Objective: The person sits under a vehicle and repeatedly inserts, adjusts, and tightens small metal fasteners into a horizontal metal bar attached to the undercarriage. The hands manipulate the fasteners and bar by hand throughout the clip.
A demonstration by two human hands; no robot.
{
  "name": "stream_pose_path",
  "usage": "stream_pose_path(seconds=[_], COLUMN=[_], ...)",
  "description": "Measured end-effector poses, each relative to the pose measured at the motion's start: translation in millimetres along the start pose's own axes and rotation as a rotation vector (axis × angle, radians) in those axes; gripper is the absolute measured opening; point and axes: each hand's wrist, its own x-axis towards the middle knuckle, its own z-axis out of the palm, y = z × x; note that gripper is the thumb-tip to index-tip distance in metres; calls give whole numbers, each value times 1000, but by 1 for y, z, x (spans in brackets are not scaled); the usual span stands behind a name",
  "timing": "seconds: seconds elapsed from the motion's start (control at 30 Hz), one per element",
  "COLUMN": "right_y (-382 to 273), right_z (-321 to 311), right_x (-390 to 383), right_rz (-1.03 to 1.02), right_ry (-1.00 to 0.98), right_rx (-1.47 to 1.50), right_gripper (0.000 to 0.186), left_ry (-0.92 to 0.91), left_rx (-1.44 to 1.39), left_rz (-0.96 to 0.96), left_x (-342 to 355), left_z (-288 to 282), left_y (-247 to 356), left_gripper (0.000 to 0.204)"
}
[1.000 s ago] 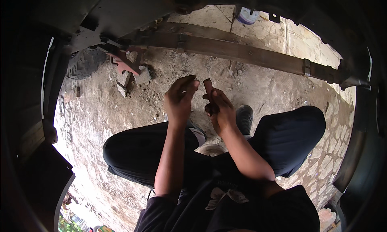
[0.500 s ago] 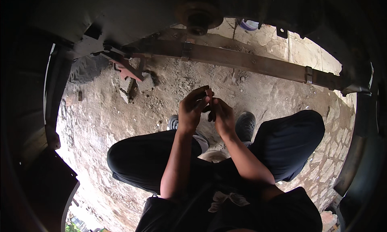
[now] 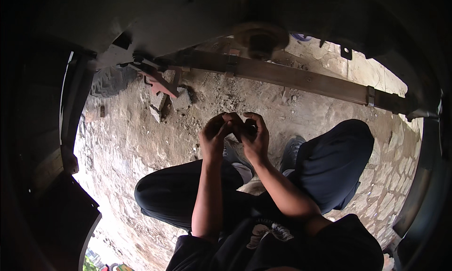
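My left hand (image 3: 213,135) and my right hand (image 3: 255,138) meet in front of me, over the ground between my knees. Pinched between the left thumb and fingers is a small reddish-brown piece (image 3: 230,117), mostly covered and in shadow, its kind unclear. The right hand's thumb and curled fingers press in close beside the left fingertips, its index finger arched outward. What lies under the right fingers is too dark to make out.
Dark vehicle underbody hangs overhead, with a round hub-like part (image 3: 261,38). A rusty leaf spring (image 3: 301,77) crosses ahead. At left, a red metal stand (image 3: 162,86) sits by broken concrete blocks (image 3: 181,99) and a tyre (image 3: 110,81). Rough, gritty ground lies below.
Both hands have drawn back slightly toward me and shifted left. The small piece, earlier upright between both hands' fingertips, is now more hidden. The right index finger has arched outward; the view has shifted.
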Motion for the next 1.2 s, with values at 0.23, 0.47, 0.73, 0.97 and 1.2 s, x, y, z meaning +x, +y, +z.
stream_pose_path(seconds=[0.23, 0.47, 0.73, 0.97, 1.2], right_y=[8, 9, 19, 16, 34], right_z=[8, 10, 7, 6, 6], right_x=[5, 1, 3, 3, 8], right_rz=[90, -28, -72, -81, -44], right_ry=[19, 71, 64, 122, 112], right_rx=[229, 251, 194, 118, 155], right_gripper=[35, 29, 22, 22, 17], left_ry=[-197, -176, -187, -205, -238], left_rx=[-366, -347, -282, -325, -345], left_rz=[-231, -232, -206, -255, -291], left_x=[3, 6, 8, 8, 6], left_z=[-10, -10, -14, -20, -18], left_y=[10, 9, 8, 5, 9], left_gripper=[28, 31, 29, 23, 27])
